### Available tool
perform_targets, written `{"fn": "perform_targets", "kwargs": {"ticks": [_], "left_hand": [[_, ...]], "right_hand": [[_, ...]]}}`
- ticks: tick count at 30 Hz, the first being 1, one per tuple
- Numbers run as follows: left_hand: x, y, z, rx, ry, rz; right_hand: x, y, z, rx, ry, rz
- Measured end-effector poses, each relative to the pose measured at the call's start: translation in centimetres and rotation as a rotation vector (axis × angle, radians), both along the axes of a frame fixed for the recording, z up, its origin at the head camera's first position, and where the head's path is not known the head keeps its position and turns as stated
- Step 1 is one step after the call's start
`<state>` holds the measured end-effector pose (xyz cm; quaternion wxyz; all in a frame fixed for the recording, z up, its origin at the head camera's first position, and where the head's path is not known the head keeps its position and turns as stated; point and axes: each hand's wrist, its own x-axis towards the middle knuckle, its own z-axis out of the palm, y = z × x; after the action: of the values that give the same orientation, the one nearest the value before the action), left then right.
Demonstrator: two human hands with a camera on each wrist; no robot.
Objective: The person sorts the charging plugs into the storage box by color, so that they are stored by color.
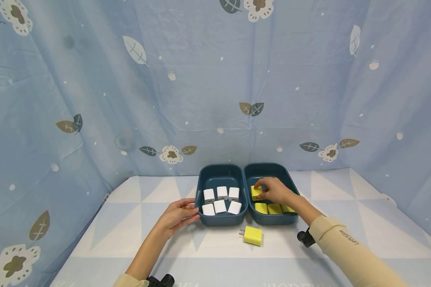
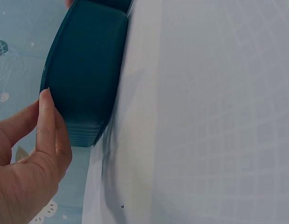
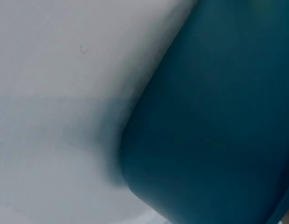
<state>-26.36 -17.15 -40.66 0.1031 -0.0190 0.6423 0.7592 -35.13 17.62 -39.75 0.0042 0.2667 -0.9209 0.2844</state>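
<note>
Two dark teal boxes stand side by side on the table. The left box [image 1: 220, 220] holds several white charger plugs [image 1: 220, 207] in two rows. My left hand [image 1: 177, 216] grips its left side at the rim, fingertips on the edge; the left wrist view shows these fingers against the box wall [image 2: 88, 65]. Inside the right box [image 1: 273, 219], my right hand [image 1: 276, 190] pinches a yellow charger plug [image 1: 256, 193] near the left wall. Several more yellow plugs [image 1: 274, 209] line the front there. The right wrist view shows only the box's outer wall [image 3: 209, 121], not the hand.
One more yellow charger plug [image 1: 253, 235] lies on the table in front of the boxes, its prongs pointing left. A pale patterned cloth covers the table [image 1: 158, 247]. Behind the boxes hangs a blue curtain [image 1: 215, 87] with leaves and flowers.
</note>
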Motion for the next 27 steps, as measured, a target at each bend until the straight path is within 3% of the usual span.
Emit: {"fn": "perform_targets", "kwargs": {"ticks": [13, 21, 27], "left_hand": [[-0.1, 0.1, -0.1, 0.001, -0.003, -0.002], [-0.1, 0.0, -0.2, 0.000, 0.003, -0.002], [0.0, 0.0, -0.3, -0.001, 0.004, -0.001]], "right_hand": [[0.5, 0.7, 0.5, -0.072, 0.057, 0.052], [2.1, 1.1, 1.7, -0.168, 0.087, 0.108], [3.9, 1.0, 2.2, -0.184, 0.127, 0.172]]}}
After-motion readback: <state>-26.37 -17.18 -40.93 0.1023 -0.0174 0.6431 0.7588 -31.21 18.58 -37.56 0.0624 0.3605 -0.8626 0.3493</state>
